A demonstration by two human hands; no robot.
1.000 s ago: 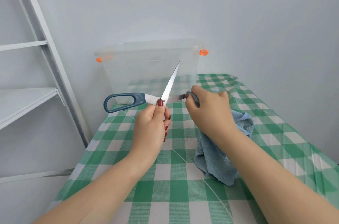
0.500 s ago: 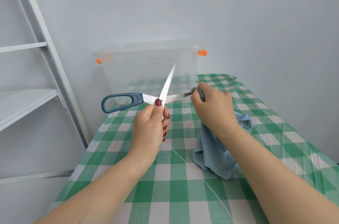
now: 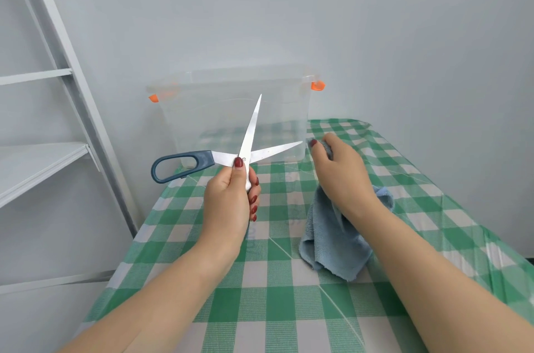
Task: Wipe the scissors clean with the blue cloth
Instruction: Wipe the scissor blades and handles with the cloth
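Scissors [image 3: 248,133] of bright steel with a dark blue-grey loop handle, held above the green-checked counter [image 3: 277,309], blades spread wide, one up, one rightward. Gripped at the pivot by the left hand [image 3: 228,202], fingers [image 3: 235,170] curled round the hidden second handle. Soft blue terry cloth [image 3: 332,243] bunched in the right hand [image 3: 344,176], fingers clamped on it, just beside the rightward blade's tip.

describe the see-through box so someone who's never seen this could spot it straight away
Start at the table with the green-and-white checked cloth. At its far end, in front of the pale grey wall, stands a clear plastic storage box. Its see-through walls and the orange clips at its top corners set it apart.
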